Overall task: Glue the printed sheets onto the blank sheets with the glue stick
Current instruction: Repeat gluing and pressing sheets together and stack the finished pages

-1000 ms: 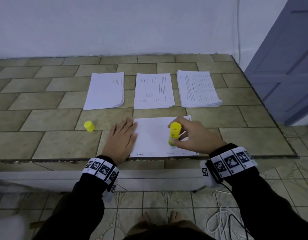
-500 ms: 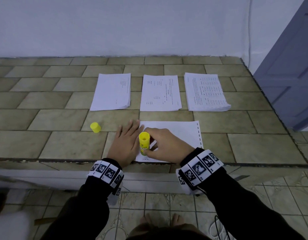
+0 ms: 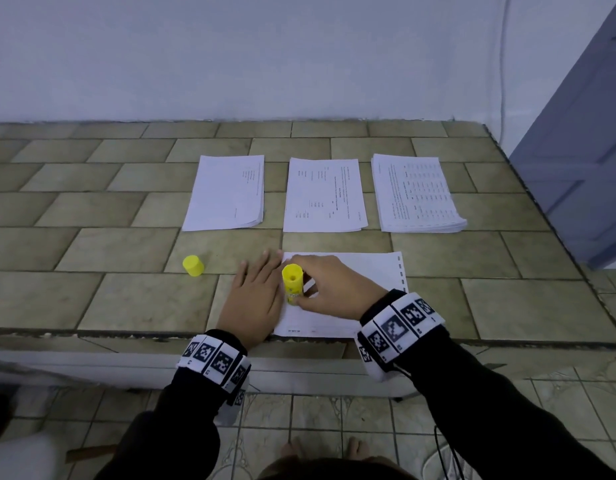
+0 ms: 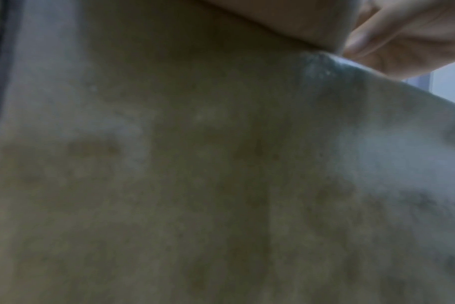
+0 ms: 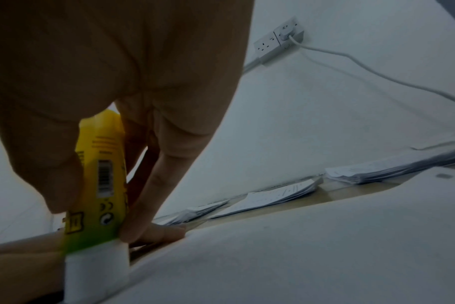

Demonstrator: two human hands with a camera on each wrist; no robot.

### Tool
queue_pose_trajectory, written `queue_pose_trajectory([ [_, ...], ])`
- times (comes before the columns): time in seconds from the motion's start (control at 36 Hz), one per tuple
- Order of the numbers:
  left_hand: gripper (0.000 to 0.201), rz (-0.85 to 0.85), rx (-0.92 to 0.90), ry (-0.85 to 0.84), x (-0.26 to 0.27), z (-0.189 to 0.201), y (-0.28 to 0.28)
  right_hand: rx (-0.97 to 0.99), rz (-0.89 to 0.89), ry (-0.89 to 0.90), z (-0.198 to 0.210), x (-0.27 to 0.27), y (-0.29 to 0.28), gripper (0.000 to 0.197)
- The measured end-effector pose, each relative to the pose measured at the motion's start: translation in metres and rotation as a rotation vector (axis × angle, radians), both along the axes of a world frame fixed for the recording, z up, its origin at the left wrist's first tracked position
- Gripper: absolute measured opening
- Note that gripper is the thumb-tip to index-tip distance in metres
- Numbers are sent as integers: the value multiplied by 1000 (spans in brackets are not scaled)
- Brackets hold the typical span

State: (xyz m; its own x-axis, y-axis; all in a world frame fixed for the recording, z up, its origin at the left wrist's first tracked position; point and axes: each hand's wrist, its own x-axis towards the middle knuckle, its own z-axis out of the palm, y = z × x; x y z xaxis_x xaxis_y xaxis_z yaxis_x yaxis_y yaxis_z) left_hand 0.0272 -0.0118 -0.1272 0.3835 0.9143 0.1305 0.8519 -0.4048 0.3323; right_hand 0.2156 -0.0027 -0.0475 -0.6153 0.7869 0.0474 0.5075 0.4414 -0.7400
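Observation:
A white sheet (image 3: 365,271) lies face down at the counter's front edge. My right hand (image 3: 330,289) pinches the yellow glue stick (image 3: 292,282) upright near the sheet's left edge, its white glue end (image 5: 96,267) pressed on the paper (image 5: 299,246). My left hand (image 3: 254,296) lies flat with straight fingers on the sheet's left border, right beside the stick. The yellow cap (image 3: 193,265) lies on the tiles to the left. The left wrist view shows only blurred tile (image 4: 195,185) and part of the right hand (image 4: 403,37).
Three paper stacks sit farther back: left (image 3: 227,192), middle (image 3: 323,195), right (image 3: 417,194). The tiled counter (image 3: 92,289) ends at a front edge by my wrists and meets a white wall behind. A blue door (image 3: 583,168) stands at right. A wall socket with a cable (image 5: 281,39) is visible.
My right hand slid the glue stick leftward across the sheet, from near its middle to its left edge beside my left hand. The left hand stayed put.

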Motion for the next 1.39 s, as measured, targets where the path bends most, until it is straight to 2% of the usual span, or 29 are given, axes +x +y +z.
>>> queue_pose_trajectory([
  [0.14,60,23,8,4,0,-2,0,-10,-106,-18,4,1,25,15],
  [0.31,65,20,-18,48,-1,0,1,-4,-223,-76,2,2,46,19],
  [0.53,70,30,-60,35,-1,3,1,-69,-237,15,0,28,28,16],
  [0.67,100,50,-105,85,2,7,0,-125,-202,62,-1,48,2,14],
  [0.75,110,43,-96,145,3,8,0,-124,-171,73,0,57,-9,12],
  [0.92,110,25,-93,161,1,8,0,-128,-87,50,-1,62,-20,18],
  [1.11,107,11,-85,152,1,6,0,-89,-85,35,-2,63,-16,17],
  [1.28,108,8,-80,163,0,6,1,-102,-165,31,2,63,9,8],
  [1.39,111,13,-87,175,1,8,0,-85,-247,53,2,62,28,11],
])
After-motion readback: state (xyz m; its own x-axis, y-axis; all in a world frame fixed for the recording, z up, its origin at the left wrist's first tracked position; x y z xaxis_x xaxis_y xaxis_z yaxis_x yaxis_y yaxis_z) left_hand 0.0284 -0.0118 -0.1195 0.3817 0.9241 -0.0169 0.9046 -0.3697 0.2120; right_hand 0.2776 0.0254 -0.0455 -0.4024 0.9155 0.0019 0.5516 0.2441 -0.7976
